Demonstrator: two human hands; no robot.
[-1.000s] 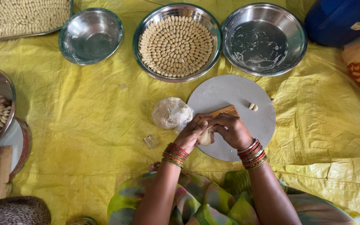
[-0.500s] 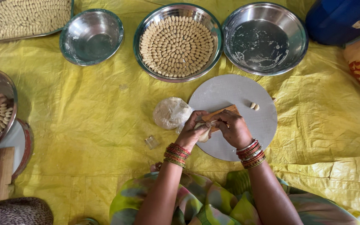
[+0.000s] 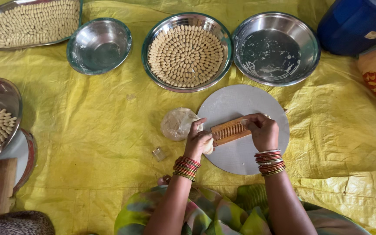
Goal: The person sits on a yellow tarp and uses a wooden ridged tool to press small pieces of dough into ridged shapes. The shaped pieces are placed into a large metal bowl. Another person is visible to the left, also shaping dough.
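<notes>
Left hand (image 3: 198,140) and right hand (image 3: 262,130) each grip one ridged wooden board (image 3: 230,131) over one round slab (image 3: 244,104); three steel bowls (image 3: 100,45) stand beyond.

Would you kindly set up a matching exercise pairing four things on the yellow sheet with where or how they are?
Things:
1. ridged wooden board
2. dough lump
3. middle bowl
4. right bowl

States:
A. smeared with flour, no pieces inside
B. held by both hands over the round grey board
C. wrapped in clear plastic, left of the round board
D. filled with rings of shaped pieces

Pairs: 1-B, 2-C, 3-D, 4-A
</notes>
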